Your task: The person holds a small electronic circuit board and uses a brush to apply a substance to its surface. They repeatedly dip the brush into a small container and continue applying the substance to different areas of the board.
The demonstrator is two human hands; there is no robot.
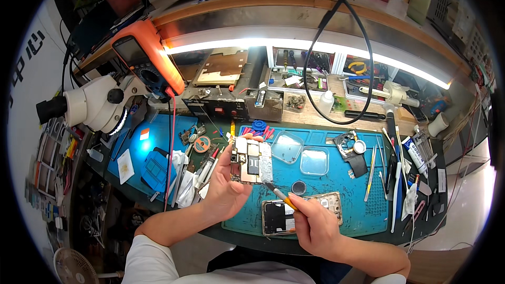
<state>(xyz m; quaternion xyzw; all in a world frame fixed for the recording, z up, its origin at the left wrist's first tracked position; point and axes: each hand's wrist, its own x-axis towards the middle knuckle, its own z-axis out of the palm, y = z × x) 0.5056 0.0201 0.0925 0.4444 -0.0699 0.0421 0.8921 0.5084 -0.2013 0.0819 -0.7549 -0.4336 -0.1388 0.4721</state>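
Observation:
My left hand [230, 186] holds up a phone circuit board [251, 163] by its left side, above the blue work mat [244, 207]. Grey-white material covers the board's right strip. In my right hand [317, 225], pinched between thumb and fingers, is a small brush [284, 197] with a yellow handle, a silver collar and a dark tip. That tip is at the board's lower right corner; whether it touches cannot be made out. Below lies an opened phone housing [329, 204], partly hidden by my right hand. A small round dark pot [299, 187] sits just above the housing.
Two clear plastic boxes [314, 161] and a phone part with a round lens [359, 146] lie farther back. Tweezers [370, 174] and tools line the right. A microscope [87, 106] and an orange multimeter [144, 57] stand left, a red lead [173, 147] hanging down.

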